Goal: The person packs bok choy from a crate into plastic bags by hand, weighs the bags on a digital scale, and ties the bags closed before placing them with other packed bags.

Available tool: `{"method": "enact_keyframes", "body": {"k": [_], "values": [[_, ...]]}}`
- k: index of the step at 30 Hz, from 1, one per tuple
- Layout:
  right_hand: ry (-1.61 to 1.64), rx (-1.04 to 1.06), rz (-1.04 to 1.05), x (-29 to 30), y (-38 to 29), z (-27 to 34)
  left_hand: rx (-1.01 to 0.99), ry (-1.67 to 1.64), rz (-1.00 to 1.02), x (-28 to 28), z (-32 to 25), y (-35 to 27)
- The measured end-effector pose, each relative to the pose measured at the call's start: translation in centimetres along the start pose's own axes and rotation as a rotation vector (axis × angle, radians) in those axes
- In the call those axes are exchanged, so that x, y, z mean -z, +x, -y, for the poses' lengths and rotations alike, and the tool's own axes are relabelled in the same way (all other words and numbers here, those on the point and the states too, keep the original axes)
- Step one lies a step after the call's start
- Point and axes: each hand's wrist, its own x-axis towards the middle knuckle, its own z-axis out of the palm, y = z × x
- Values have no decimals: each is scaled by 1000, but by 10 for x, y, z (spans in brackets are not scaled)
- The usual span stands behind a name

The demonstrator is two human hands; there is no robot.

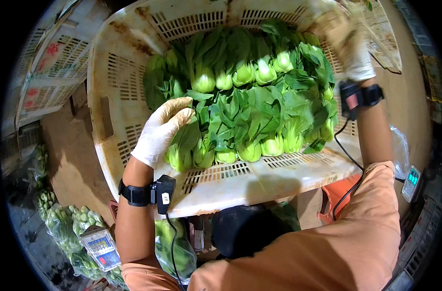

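A white plastic crate with slotted walls lies before me, holding rows of green bok choy. My left hand, in a pale glove, is at the crate's left side over the lower row, its fingers slightly curled beside a bok choy; whether it touches the leaves is unclear. Blurred by motion, my right hand is over the crate's upper right rim, also gloved. What it holds, if anything, cannot be made out. Black devices with cables are strapped to both wrists.
Stacked white crates stand at left. Bagged green vegetables and a scale display are at lower left. An orange plastic object sits below the crate's right edge. Another lit device and a clear plastic bag are at right.
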Motion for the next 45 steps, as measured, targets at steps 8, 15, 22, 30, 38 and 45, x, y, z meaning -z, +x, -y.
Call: {"method": "enact_keyframes", "body": {"k": [8, 15, 22, 30, 38, 45], "values": [[-992, -38, 629, -118, -59, -110, 90, 132, 100, 6, 20, 7], [-1061, 53, 819, -158, -8, -41, 499, 427, 593, -1, 2, 0], [-246, 65, 263, -216, 65, 69, 5, -404, 173, 11, 36, 11], [-137, 114, -77, -211, 40, -11, -138, -747, 268, 15, 14, 12], [-514, -63, 81, -232, 20, -39, -247, -860, 37, 26, 29, 18], [-50, -366, 259, -243, -2, -70, -358, -1034, -119, 23, -20, 1]]}}
